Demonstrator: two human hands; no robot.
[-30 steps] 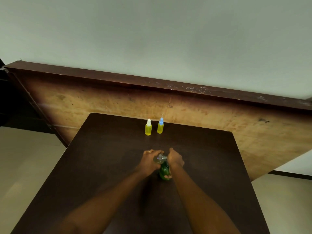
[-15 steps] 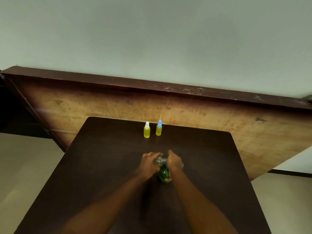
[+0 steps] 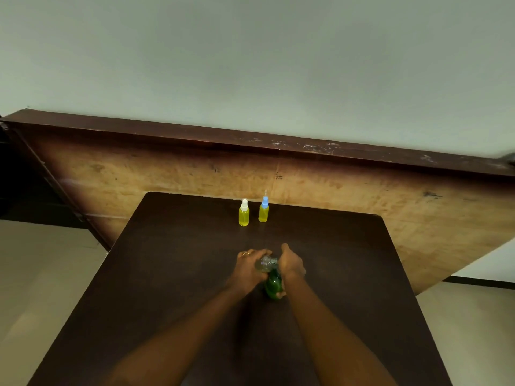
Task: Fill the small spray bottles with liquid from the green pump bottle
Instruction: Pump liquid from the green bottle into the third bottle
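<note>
In the middle of the dark table, my right hand grips the green bottle. My left hand holds a small clear bottle against the green bottle's top end. The two bottles touch between my hands, and the pump head is hidden. Two small spray bottles of yellow liquid stand upright near the table's far edge, one with a white cap and one with a blue cap.
Behind the table leans a large worn wooden board with a dark top rim, against a pale wall. Light floor shows on both sides of the table. The two filled bottles stand well beyond my hands.
My hands and the two held bottles stay in nearly the same place. Only the view has shifted slightly.
</note>
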